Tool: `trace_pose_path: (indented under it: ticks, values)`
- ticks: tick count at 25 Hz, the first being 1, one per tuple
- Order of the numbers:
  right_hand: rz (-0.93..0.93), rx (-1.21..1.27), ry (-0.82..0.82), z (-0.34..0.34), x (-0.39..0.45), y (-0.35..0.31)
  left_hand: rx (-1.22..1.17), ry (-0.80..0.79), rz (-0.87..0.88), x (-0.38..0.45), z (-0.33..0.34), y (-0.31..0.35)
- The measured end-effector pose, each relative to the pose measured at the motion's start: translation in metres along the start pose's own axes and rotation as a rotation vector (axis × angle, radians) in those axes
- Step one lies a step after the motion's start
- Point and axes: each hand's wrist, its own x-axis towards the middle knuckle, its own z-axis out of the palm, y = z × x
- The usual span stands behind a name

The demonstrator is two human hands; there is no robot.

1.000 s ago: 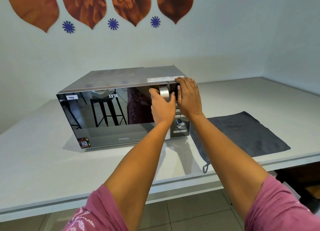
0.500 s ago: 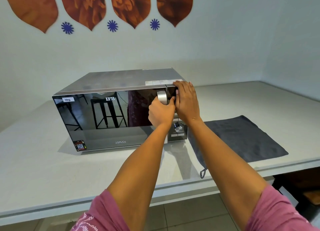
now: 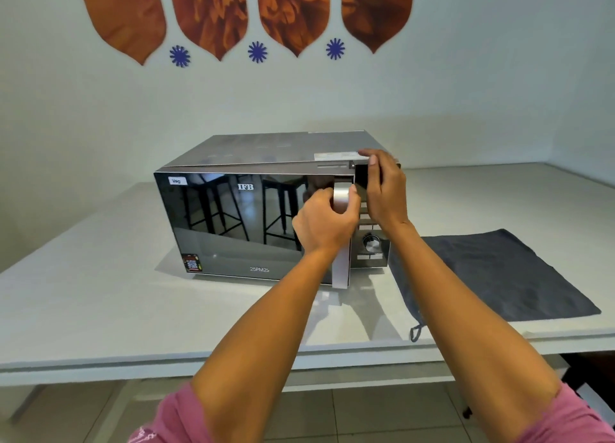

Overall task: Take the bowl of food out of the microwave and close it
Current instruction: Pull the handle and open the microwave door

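A silver microwave (image 3: pixel 259 149) with a dark mirrored door (image 3: pixel 233 223) stands on the white table (image 3: pixel 83 303). My left hand (image 3: pixel 324 221) is wrapped around the vertical silver door handle (image 3: pixel 340 269). The door stands slightly ajar, its handle side swung out a little from the body. My right hand (image 3: pixel 386 189) rests flat against the upper control panel (image 3: pixel 371 243) at the microwave's top right corner, bracing it. The bowl of food is hidden behind the door.
A dark grey cloth (image 3: pixel 499 279) lies flat on the table just right of the microwave, a small loop hanging over the front edge. The wall runs close behind the microwave. Tiled floor (image 3: pixel 366 419) shows below the table's front edge.
My left hand has closed around the handle and pulled it, so the door has swung slightly out from shut. My right hand stays pressed on the panel.
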Motion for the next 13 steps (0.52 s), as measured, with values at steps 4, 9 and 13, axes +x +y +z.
trace_pose_path:
  ticks: [4, 9, 13]
  values:
    - [-0.057, 0.279, -0.128, 0.01, -0.008, -0.03, 0.001, 0.162, 0.192, 0.035, -0.035, -0.001]
    - [0.02, 0.345, -0.099, 0.01, -0.024, -0.044, 0.306, 0.091, 0.152, 0.077, -0.072, -0.003]
    - [-0.015, 0.405, -0.113, 0.002, -0.035, -0.058, 0.685, -0.159, -0.022, 0.099, -0.103, -0.011]
